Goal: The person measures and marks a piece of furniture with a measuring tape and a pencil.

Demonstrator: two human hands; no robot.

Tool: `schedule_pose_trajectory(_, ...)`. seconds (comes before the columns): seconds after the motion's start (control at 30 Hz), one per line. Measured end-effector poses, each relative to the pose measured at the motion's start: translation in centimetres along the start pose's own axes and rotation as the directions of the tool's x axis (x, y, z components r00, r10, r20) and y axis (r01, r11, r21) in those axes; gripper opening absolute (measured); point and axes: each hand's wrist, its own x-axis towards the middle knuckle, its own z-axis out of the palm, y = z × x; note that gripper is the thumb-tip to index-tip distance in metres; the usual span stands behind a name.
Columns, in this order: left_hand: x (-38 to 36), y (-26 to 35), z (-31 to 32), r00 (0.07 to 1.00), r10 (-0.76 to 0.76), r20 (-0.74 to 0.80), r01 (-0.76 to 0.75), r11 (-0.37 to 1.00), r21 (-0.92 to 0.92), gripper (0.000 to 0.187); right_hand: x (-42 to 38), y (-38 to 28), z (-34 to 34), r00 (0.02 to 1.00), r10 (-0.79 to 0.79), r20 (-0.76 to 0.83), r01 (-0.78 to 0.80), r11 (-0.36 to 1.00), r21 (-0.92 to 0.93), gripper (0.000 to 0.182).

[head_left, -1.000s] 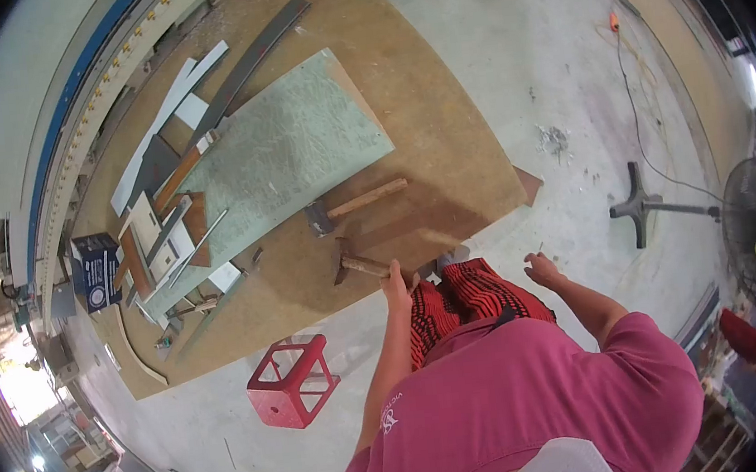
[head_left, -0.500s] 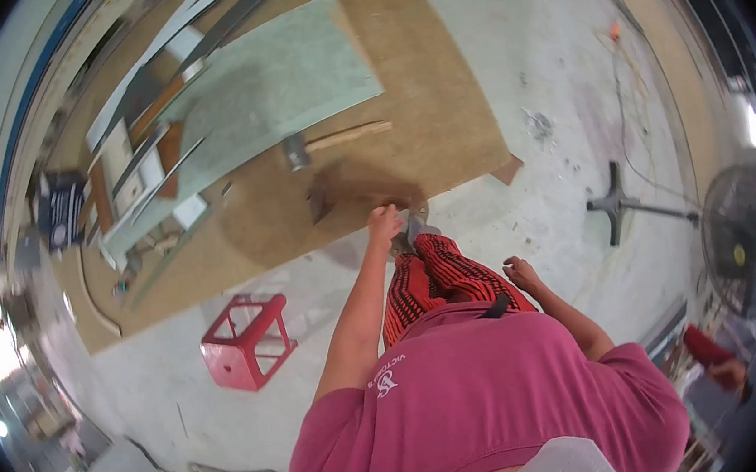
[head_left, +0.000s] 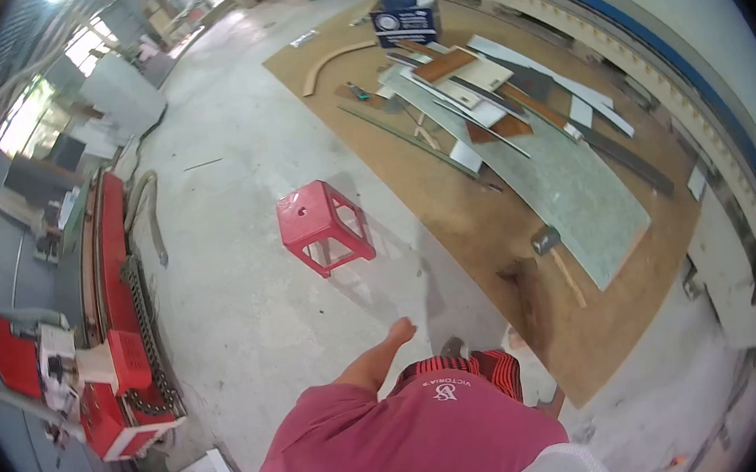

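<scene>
My left hand (head_left: 401,329) hangs low in front of me with its fingers curled in and no object showing in it. The red plastic stool (head_left: 310,213) stands on the concrete floor beyond this hand, apart from it. At the right side of my body only a small piece of skin (head_left: 553,401) shows, and the fingers of my right hand cannot be made out. A mallet (head_left: 545,239) with a black head and a wooden handle lies on the brown sheet (head_left: 449,220) to my right.
On the brown sheet lie a large greenish panel (head_left: 580,203), stacked boards and strips (head_left: 463,78), a curved strip (head_left: 329,59) and a dark blue box (head_left: 405,24). Red machinery (head_left: 126,360) stands at the left, with a hose (head_left: 153,212) on the floor. A long rail borders the right.
The view has swung left, so the stool now stands ahead and the brown sheet lies to the right. The fan has left view. My right hand has become mostly hidden.
</scene>
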Motion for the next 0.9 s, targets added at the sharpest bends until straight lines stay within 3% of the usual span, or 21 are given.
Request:
schedule_pose_trajectory(0.03,-1.5,-1.4,-0.7,0.999,-0.047,-0.018,0.047,0.999,-0.011,0.035,1.9,0.0,-0.9,0.997,0.054,0.063,-0.055,0.998,0.011,0.031)
schedule_pose_trajectory(0.1,-7.6,-2.6,-3.0,0.927,-0.37,-0.058,0.342,0.898,-0.277,0.034,2.2,-5.6,-4.2,0.997,-0.058,0.052,0.059,0.998,-0.001,0.03)
schedule_pose_trajectory(0.17,-11.5,-2.5,-3.2,0.894,-0.441,-0.085,0.418,0.886,-0.201,0.03,-0.1,-11.7,-8.1,0.981,-0.189,0.029,0.189,0.982,0.005,0.029)
schedule_pose_trajectory(0.2,-12.9,-2.4,-2.7,0.885,-0.455,-0.096,0.427,0.877,-0.222,0.03,2.1,-11.4,-8.1,0.971,-0.232,0.051,0.234,0.972,-0.033,0.026)
schedule_pose_trajectory(0.27,-15.1,-1.1,-0.6,0.723,-0.678,0.131,0.655,0.614,-0.441,0.026,3.3,-12.0,-9.0,0.941,-0.332,0.067,0.333,0.943,0.005,0.024)
schedule_pose_trajectory(0.3,-15.1,0.0,1.0,0.711,-0.69,0.135,0.656,0.582,-0.481,0.026,3.6,-12.5,-9.9,0.904,-0.42,0.078,0.417,0.908,0.05,0.023)
schedule_pose_trajectory(0.37,-15.8,1.5,6.0,0.834,-0.548,0.058,0.551,0.825,-0.124,0.021,3.3,-12.4,-11.4,0.833,-0.552,0.046,0.55,0.834,0.042,0.021)
schedule_pose_trajectory(0.43,-15.2,6.9,9.7,0.863,-0.401,-0.308,0.442,0.894,0.075,0.015,5.6,-10.8,-16.0,0.775,-0.612,0.155,0.627,0.776,-0.072,0.021)
schedule_pose_trajectory(0.47,-13.5,7.4,13.0,0.853,-0.279,-0.441,0.326,0.945,0.033,0.014,6.3,-9.9,-17.8,0.738,-0.644,0.201,0.672,0.73,-0.126,0.021)
schedule_pose_trajectory(0.5,-13.8,13.4,9.8,0.793,-0.59,-0.151,0.452,0.737,-0.502,0.017,7.0,-9.0,-19.2,0.701,-0.673,0.236,0.711,0.683,-0.166,0.021)
schedule_pose_trajectory(0.53,-12.1,15.6,10.6,0.879,-0.448,-0.163,0.363,0.85,-0.381,0.018,7.9,-8.1,-20.5,0.665,-0.7,0.261,0.747,0.635,-0.198,0.021)
schedule_pose_trajectory(0.57,-12.1,19.8,9.5,0.899,-0.383,-0.215,0.272,0.869,-0.413,0.02,8.9,-7.6,-21.8,0.624,-0.728,0.284,0.781,0.581,-0.228,0.021)
schedule_pose_trajectory(0.6,-10.5,22.2,10.6,0.893,-0.231,-0.387,0.048,0.902,-0.429,0.021,10.1,-7.6,-22.9,0.577,-0.755,0.312,0.816,0.52,-0.253,0.021)
schedule_pose_trajectory(0.67,-11.9,28.7,8.0,0.938,-0.14,-0.318,-0.079,0.806,-0.587,0.02,12.1,-7.3,-23.6,0.48,-0.795,0.372,0.874,0.397,-0.281,0.021)
schedule_pose_trajectory(0.73,-13.1,33.0,6.4,0.952,-0.108,-0.286,-0.076,0.821,-0.565,0.02,13.4,-6.5,-24.1,0.396,-0.817,0.42,0.91,0.286,-0.301,0.021)
schedule_pose_trajectory(0.87,-16.2,34.5,7.7,0.971,-0.126,-0.204,-0.021,0.803,-0.595,0.019,15.3,-4.1,-25.2,0.247,-0.832,0.496,0.938,0.077,-0.337,0.021)
schedule_pose_trajectory(0.9,-17.1,33.8,8.8,0.968,-0.125,-0.219,0.001,0.87,-0.494,0.02,15.6,-3.6,-25.3,0.214,-0.833,0.51,0.938,0.029,-0.346,0.021)
